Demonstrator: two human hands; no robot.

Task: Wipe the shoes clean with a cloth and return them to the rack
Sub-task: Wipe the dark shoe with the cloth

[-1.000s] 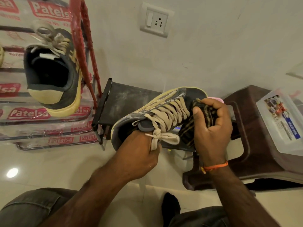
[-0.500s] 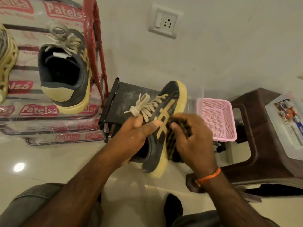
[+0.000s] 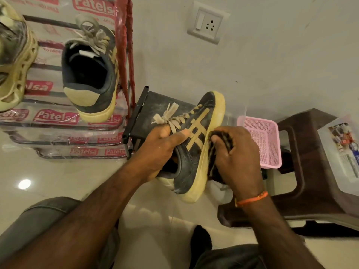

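Shoe (image 3: pixel 191 152) gripped by left hand (image 3: pixel 157 152); right hand (image 3: pixel 236 158) fingers (image 3: pixel 220 141) clutch cloth (image 3: pixel 223 135).

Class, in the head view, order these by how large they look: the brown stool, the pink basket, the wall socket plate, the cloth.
1. Brown stool, largest.
2. Pink basket.
3. Wall socket plate.
The cloth is mostly hidden in the right hand, so its rank is unsure.
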